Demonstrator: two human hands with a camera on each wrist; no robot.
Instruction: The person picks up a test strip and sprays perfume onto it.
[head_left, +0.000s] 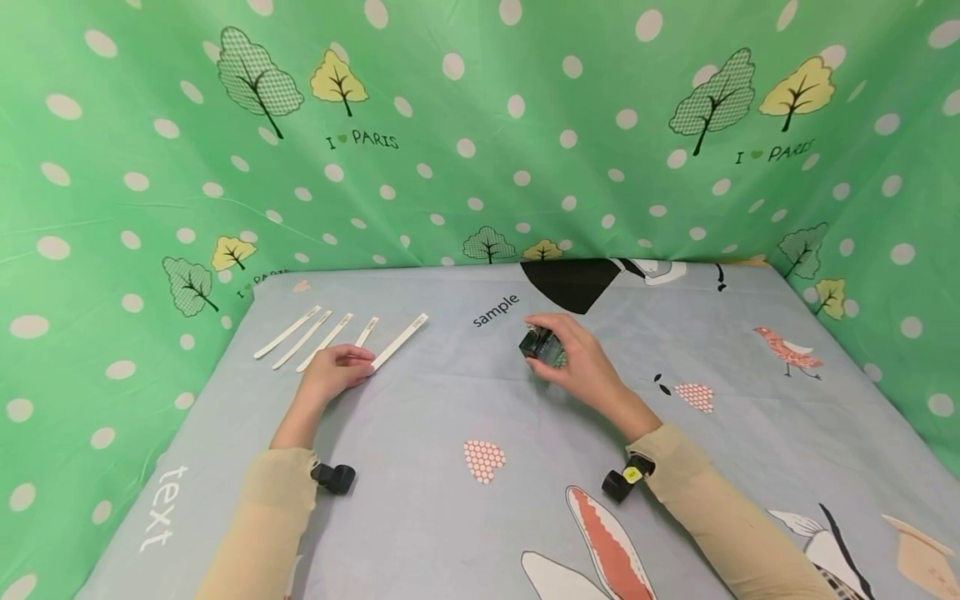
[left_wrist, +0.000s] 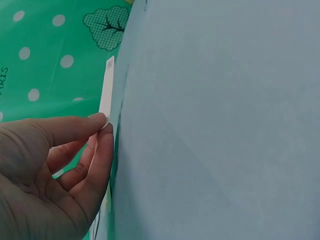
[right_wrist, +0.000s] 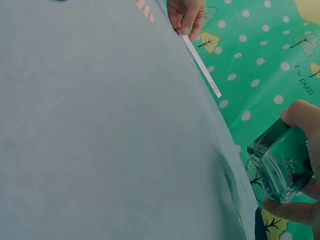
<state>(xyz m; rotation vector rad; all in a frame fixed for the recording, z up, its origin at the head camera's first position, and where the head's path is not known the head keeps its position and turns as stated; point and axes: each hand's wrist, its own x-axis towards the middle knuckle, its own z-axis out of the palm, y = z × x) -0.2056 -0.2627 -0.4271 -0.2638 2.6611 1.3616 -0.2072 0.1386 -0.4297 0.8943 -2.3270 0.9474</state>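
Observation:
My left hand (head_left: 333, 375) pinches the near end of a white paper test strip (head_left: 401, 342) between thumb and fingers. In the left wrist view this strip (left_wrist: 106, 87) points away from the fingertips, with small print near its far end. My right hand (head_left: 585, 362) grips a clear, dark-tinted glass perfume bottle (head_left: 551, 351) from the side. The right wrist view shows lettering on the bottle (right_wrist: 282, 165), and the fingers cover part of it. Several more white test strips (head_left: 288, 332) lie in a slanted row beside the left hand, one partly hidden behind it.
A grey-blue printed cloth (head_left: 427, 517) covers the table. Behind and at the sides hangs a green dotted curtain (head_left: 465, 108) with tree prints. Each sleeved wrist wears a small black camera; the left camera (head_left: 336, 478) sits just above the cloth.

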